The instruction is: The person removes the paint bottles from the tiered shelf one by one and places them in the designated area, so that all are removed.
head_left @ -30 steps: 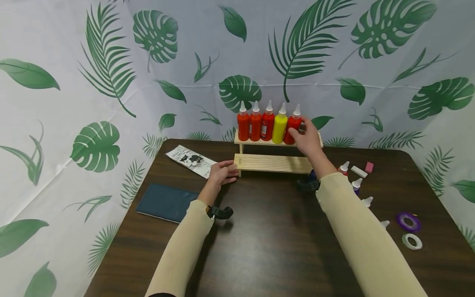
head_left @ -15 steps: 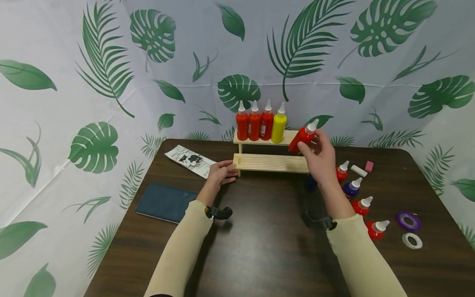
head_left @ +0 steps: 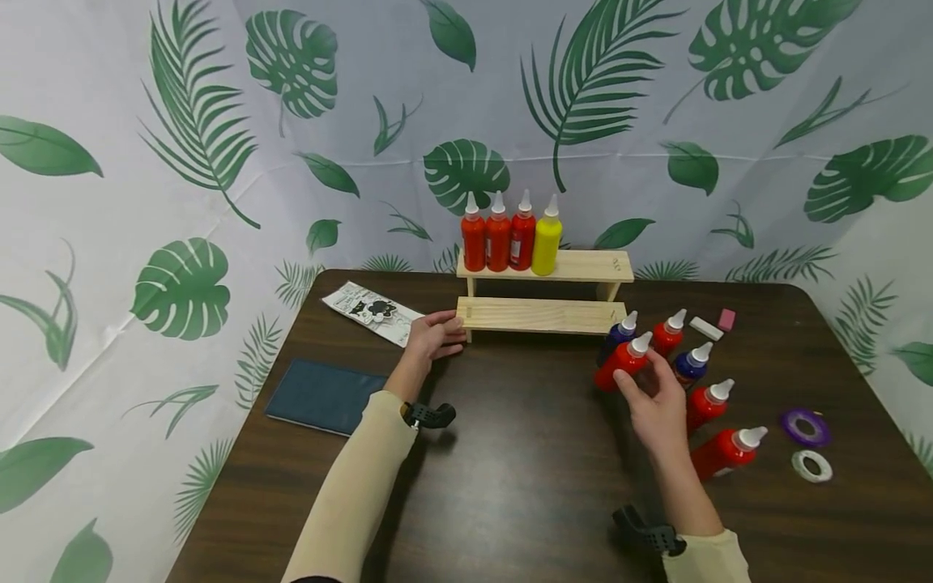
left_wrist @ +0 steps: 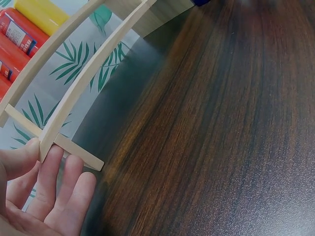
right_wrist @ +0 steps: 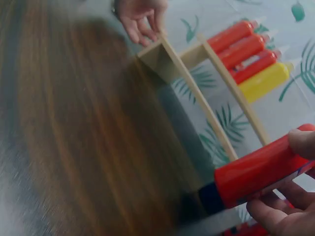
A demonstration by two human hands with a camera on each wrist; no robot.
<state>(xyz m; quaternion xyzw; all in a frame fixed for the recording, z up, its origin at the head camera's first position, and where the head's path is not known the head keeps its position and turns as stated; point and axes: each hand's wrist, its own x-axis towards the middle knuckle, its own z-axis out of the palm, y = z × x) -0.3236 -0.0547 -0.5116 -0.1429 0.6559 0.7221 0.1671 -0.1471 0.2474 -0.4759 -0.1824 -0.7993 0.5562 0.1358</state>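
My right hand [head_left: 659, 405] holds a red squeeze bottle [head_left: 618, 369] with a white nozzle cap, between thumb and fingers. The bottle leans a little and overlaps a dark blue bottle [head_left: 623, 326] in the head view. In the right wrist view, thumb and fingers lie on opposite sides of the red bottle [right_wrist: 261, 169]. My left hand [head_left: 435, 334] pinches the left end of a two-step wooden rack [head_left: 539, 314], thumb on one face of the lower board and fingers on the other. Three red bottles [head_left: 498, 243] and a yellow bottle [head_left: 547, 245] stand upright on its upper step.
Right of my right hand stand several more bottles, among them a blue one [head_left: 691, 364] and a red one [head_left: 729, 453]. Farther right lie purple [head_left: 805, 441] and white tape rolls [head_left: 799, 466]. A dark notebook [head_left: 324, 397] and a printed packet [head_left: 372, 312] lie left.
My right hand has lifted the red bottle off the upper step's right part and brought it down and toward me, beside the blue bottle. My left hand stays at the rack's end.
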